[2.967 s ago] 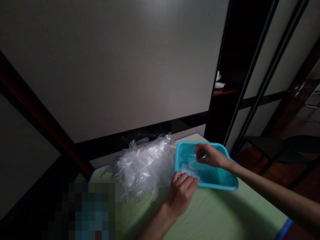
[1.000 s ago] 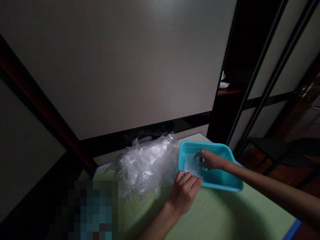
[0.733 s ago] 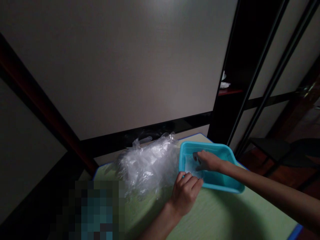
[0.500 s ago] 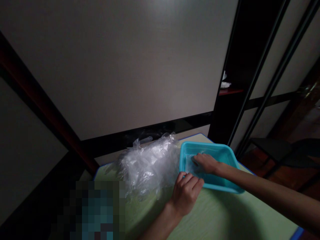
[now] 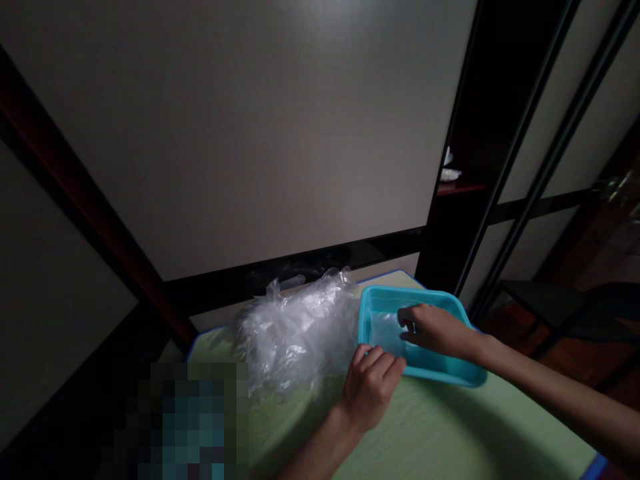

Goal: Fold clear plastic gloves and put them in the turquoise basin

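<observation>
A turquoise plastic basin stands on the table, with a flat clear plastic bag lying at the left of its floor. My left hand is closed over the basin's near left rim. Inside the basin's outline, above the bag's right side, hovers my right hand. Its fingers are bent and stand apart from the thumb, with nothing visible between them. To the left of the basin lies a crumpled heap of clear plastic bags.
The light green table has a blue edge and stands against a large pale wardrobe door. At the right are an open dark wardrobe section with a red shelf and a dark chair. A blurred patch covers the lower left.
My right hand has lifted off the plastic bag and moved right, its fingers loosening. The bag stays in the basin. My left hand keeps its hold on the rim.
</observation>
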### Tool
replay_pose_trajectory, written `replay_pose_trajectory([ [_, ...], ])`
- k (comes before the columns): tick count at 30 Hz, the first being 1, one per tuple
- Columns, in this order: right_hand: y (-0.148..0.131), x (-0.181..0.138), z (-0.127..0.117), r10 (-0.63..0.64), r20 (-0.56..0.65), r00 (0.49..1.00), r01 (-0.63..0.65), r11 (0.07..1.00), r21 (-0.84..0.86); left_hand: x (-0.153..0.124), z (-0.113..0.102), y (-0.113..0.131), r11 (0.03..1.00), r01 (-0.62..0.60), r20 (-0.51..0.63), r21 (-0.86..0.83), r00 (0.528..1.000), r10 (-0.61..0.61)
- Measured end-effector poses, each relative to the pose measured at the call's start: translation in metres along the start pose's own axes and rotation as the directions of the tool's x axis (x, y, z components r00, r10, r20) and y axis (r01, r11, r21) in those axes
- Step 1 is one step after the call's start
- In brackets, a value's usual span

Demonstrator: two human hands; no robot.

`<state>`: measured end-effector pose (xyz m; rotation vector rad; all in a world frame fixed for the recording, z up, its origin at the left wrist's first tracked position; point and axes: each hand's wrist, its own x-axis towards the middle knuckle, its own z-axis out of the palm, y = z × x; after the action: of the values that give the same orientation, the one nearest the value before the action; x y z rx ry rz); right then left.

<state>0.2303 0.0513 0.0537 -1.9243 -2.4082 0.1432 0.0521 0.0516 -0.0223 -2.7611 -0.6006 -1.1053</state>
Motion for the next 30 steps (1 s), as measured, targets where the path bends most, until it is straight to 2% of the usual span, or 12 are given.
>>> replay_pose_trajectory([
  [6, 0.006, -0.051, -0.018, 0.017, -0.185, 0.982, -0.006, 0.998, 0.064, 0.013, 0.005, -0.004, 0.999, 0.049, 0.056, 0.005, 0.997, -0.049],
  [14, 0.029, -0.096, -0.006, 0.063, -0.212, 0.975, -0.029, 0.987, 0.158, 0.05, 0.015, -0.012, 0.992, 0.128, 0.139, 0.016, 0.982, -0.129],
  [22, 0.043, -0.111, 0.002, 0.096, -0.244, 0.965, -0.044, 0.977, 0.21, 0.071, 0.027, -0.016, 0.971, 0.234, 0.157, 0.038, 0.959, -0.237],
  [30, 0.032, -0.11, 0.002, 0.09, -0.223, 0.971, -0.033, 0.969, 0.245, 0.068, 0.029, -0.015, 0.969, 0.247, 0.101, 0.001, 0.964, -0.246],
])
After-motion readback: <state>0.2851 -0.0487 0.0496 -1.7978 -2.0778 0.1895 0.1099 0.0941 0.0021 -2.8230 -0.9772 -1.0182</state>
